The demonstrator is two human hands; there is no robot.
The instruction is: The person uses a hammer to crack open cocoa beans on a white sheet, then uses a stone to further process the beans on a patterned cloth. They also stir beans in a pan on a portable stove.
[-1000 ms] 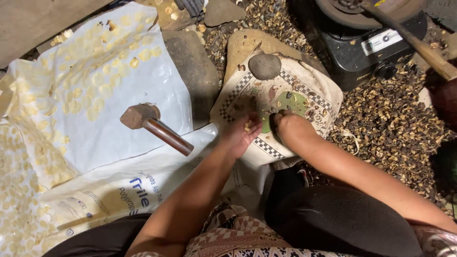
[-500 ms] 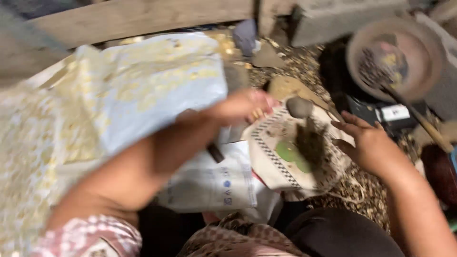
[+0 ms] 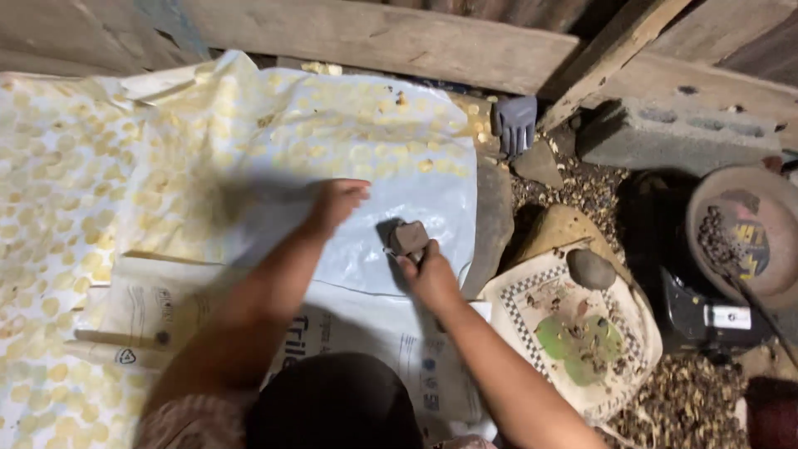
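Note:
My right hand (image 3: pixel 430 276) grips the handle of a small hammer (image 3: pixel 409 238), whose blocky brown head rests on the white plastic sheet (image 3: pixel 416 195). My left hand (image 3: pixel 337 202) reaches out flat over the same sheet, fingers apart, holding nothing that I can see. Many small pale yellow pieces (image 3: pixel 75 166) lie spread over the sheet to the left and far side. To the right sits a cloth-covered pad with a checkered border (image 3: pixel 532 303) and green patches, with a grey stone (image 3: pixel 590 268) on its far edge.
A long flat stone (image 3: pixel 492 224) lies between sheet and pad. Brown shells (image 3: pixel 682 407) litter the ground at the right. A round pan of shells (image 3: pixel 736 233) sits on a dark box at far right. A grey glove (image 3: pixel 515 123), a concrete block (image 3: pixel 673 133) and wooden boards (image 3: pixel 374 33) line the back.
The view has swung left from the pad to the sheet. My right hand has left the pad and taken hold of the hammer; my left hand has reached out over the sheet.

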